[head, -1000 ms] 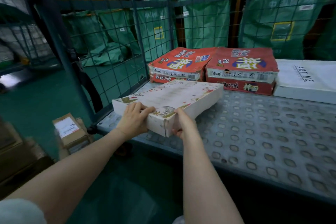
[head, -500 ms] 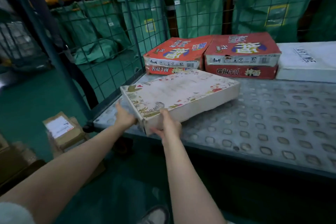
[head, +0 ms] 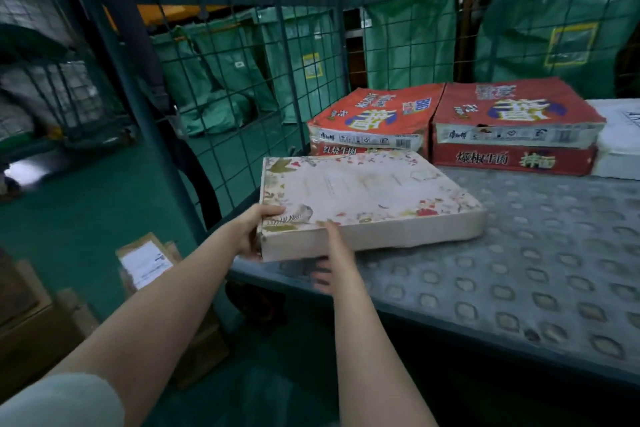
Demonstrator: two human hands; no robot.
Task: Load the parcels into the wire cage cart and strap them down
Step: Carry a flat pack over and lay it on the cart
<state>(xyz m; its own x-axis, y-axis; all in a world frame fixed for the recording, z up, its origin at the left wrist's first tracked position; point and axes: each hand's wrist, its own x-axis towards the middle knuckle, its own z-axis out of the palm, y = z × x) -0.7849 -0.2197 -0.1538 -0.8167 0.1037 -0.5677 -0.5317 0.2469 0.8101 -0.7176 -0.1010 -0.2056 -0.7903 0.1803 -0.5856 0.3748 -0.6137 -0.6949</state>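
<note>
A flat white box with a floral print [head: 367,194] lies on the studded grey floor of the wire cage cart [head: 519,270], near its front left corner. My left hand [head: 254,230] grips the box's near left corner, thumb on top. My right hand [head: 330,253] holds the box's front edge, fingers tucked under it. Behind the floral box sit two red noodle cartons, the left one [head: 377,118] and the right one [head: 512,121]. A white box [head: 620,146] lies at the far right.
The cart's green wire side panel [head: 242,80] rises on the left, the back mesh [head: 415,28] behind the cartons. Brown cardboard parcels [head: 145,263] lie on the green floor at lower left. Green mail sacks [head: 408,35] hang beyond the cage.
The floral box has slid farther onto the cart floor, toward the red cartons, and turned squarer to the front edge. Both hands have stayed on its near end.
</note>
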